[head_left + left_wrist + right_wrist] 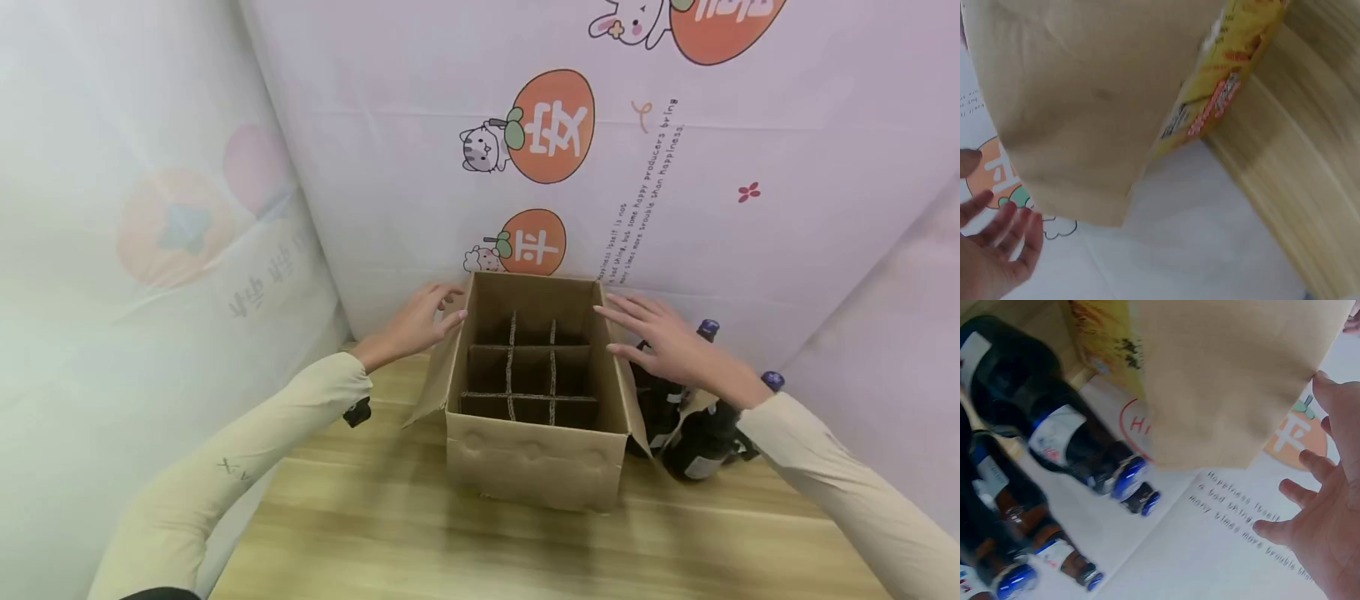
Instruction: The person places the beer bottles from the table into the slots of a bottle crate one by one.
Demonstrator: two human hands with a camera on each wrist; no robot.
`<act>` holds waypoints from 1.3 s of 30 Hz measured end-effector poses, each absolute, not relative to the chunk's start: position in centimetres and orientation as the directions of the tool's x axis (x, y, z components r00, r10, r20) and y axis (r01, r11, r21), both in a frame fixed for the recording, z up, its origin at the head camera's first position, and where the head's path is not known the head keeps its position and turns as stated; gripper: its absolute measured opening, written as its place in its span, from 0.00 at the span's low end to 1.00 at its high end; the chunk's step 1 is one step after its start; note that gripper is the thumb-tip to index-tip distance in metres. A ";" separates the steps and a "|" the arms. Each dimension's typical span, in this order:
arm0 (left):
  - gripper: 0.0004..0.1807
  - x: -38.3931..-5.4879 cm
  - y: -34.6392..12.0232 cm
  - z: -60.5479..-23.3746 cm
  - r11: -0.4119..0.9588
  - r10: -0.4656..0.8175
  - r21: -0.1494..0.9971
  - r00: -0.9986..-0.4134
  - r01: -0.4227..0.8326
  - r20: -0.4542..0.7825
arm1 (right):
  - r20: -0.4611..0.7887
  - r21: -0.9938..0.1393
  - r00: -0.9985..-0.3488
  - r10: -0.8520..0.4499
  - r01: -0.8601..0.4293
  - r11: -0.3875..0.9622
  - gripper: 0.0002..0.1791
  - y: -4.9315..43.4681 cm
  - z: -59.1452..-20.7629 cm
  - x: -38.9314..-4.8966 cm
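A brown cardboard box [534, 458] stands open at the top on the wooden table. Inside it, crossed cardboard dividers [553, 375] form a grid of several bare cells. My left hand [416, 323] is at the box's left rim, thumb tip right at the edge and fingers loosely bent. At the opposite rim my right hand [663, 342] has its fingers stretched out toward the edge. Side flaps fold outward: the left flap [1097, 94] hangs over a yellow printed side wall [1225, 69], and the right flap [1229, 381] slopes down beside my right hand.
Several dark glass bottles [701, 442] with blue caps stand right of the box, beneath my right forearm. A white printed cloth wall [420, 167] rises close behind the box, and another white wall [150, 333] is on the left. The wooden table [360, 517] extends in front.
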State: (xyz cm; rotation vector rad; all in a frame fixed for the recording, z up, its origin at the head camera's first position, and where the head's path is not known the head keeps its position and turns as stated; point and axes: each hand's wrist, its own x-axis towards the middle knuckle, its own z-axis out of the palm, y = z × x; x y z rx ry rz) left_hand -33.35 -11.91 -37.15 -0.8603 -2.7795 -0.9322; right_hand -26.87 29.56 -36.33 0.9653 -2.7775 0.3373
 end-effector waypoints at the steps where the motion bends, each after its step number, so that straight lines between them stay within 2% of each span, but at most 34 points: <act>1: 0.29 -33.3 -11.9 -37.3 0.651 0.474 0.557 -0.849 0.516 0.233 | 0.237 -0.161 -0.780 -0.579 -0.620 0.768 0.37 29.9 -36.4 -26.7; 6: 0.29 -33.2 -11.8 -37.9 0.602 0.422 0.699 -0.897 0.386 0.131 | 0.247 -0.242 -0.819 -0.518 -0.570 0.785 0.37 32.0 -36.5 -25.8; 11: 0.25 -33.3 -11.8 -38.2 0.545 0.359 0.791 -0.930 0.277 0.078 | 0.179 -0.303 -0.861 -0.477 -0.509 0.805 0.37 33.5 -36.7 -25.2; 22: 0.18 -33.3 -11.7 -38.3 0.476 0.363 0.879 -0.916 0.027 -0.168 | 0.130 -0.351 -0.906 -0.403 -0.423 0.836 0.33 36.4 -38.4 -24.2; 30: 0.37 -33.0 -11.1 -36.6 0.483 0.353 0.867 -0.880 -0.119 -0.317 | 0.109 -0.338 -0.936 -0.335 -0.351 0.873 0.28 38.3 -39.5 -22.4; 39: 0.39 -33.7 -10.9 -36.3 0.358 0.403 0.898 -0.825 -0.257 -0.396 | 0.122 -0.331 -0.954 -0.274 -0.299 0.895 0.20 42.0 -41.7 -20.8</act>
